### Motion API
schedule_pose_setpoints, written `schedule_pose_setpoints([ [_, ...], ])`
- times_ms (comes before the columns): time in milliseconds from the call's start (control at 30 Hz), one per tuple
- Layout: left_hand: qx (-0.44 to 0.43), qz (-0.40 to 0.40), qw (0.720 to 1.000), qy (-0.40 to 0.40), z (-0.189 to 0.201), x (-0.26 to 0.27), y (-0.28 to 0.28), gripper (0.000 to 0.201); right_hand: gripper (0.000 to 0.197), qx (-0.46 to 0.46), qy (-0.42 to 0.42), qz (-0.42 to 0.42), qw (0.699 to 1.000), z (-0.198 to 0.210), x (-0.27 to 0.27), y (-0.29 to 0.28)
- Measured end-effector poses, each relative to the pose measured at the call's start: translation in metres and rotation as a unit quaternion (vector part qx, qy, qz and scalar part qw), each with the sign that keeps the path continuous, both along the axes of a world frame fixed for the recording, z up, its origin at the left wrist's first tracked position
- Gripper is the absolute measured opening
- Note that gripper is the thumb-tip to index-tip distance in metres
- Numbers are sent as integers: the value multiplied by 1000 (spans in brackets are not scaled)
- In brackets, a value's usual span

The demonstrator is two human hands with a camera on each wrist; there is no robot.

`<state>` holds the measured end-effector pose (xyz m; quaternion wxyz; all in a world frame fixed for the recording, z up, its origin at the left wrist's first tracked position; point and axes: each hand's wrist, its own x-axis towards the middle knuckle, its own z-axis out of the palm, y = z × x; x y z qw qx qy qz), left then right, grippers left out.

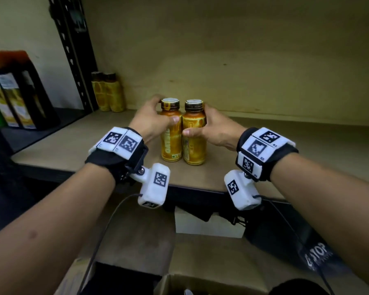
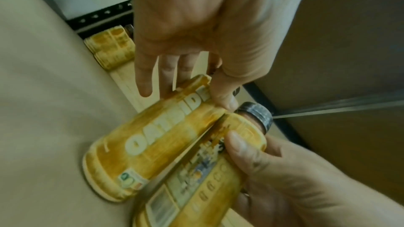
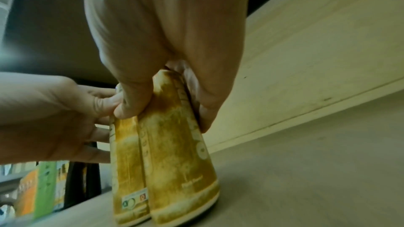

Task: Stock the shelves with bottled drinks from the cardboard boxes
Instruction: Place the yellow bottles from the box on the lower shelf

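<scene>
Two yellow drink bottles with dark caps stand upright and touching on the shelf board (image 1: 285,150). My left hand (image 1: 164,111) grips the left bottle (image 1: 171,143) near its shoulder, thumb in front and fingers behind. My right hand (image 1: 197,120) grips the right bottle (image 1: 193,149) the same way. In the left wrist view the left bottle (image 2: 153,144) shows its white lettering, with the right bottle (image 2: 207,170) beside it. The right wrist view has both bottle bases on the board, the right bottle (image 3: 174,161) nearest. Two more yellow bottles (image 1: 108,92) stand at the back left corner.
A black perforated upright (image 1: 73,54) bounds the shelf on the left, with drink cartons (image 1: 11,99) on the neighbouring shelf beyond it. A wooden back panel (image 1: 243,60) closes the rear. An open cardboard box (image 1: 200,284) sits below. Bare board stretches to the right of the bottles.
</scene>
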<state>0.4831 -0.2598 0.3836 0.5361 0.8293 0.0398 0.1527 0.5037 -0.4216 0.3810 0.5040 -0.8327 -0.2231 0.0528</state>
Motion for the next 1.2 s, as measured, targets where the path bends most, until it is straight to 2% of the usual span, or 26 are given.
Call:
schedule_pose_setpoints([
  [167,90,47,995,-1,2,51,34,59,64,-80,-9,36,996,11,50,42],
  [267,130,73,989,-9,4,80,54,55,56,-80,2,48,996,14,75,61],
  [367,163,102,981,-16,4,114,75,53,37,-76,-9,66,995,12,103,76],
  [533,137,157,978,2,6,167,112,52,44,-80,-13,89,993,10,140,99],
  [800,131,192,973,11,3,238,170,49,49,-18,-15,38,999,-5,201,126],
  [967,100,199,975,24,1,261,193,71,45,-81,-4,71,994,14,238,149],
  [1033,98,193,976,27,1,266,198,75,46,-102,1,49,994,21,248,160],
  [1200,74,181,980,20,-2,275,205,78,53,-59,-27,-19,998,10,268,192],
])
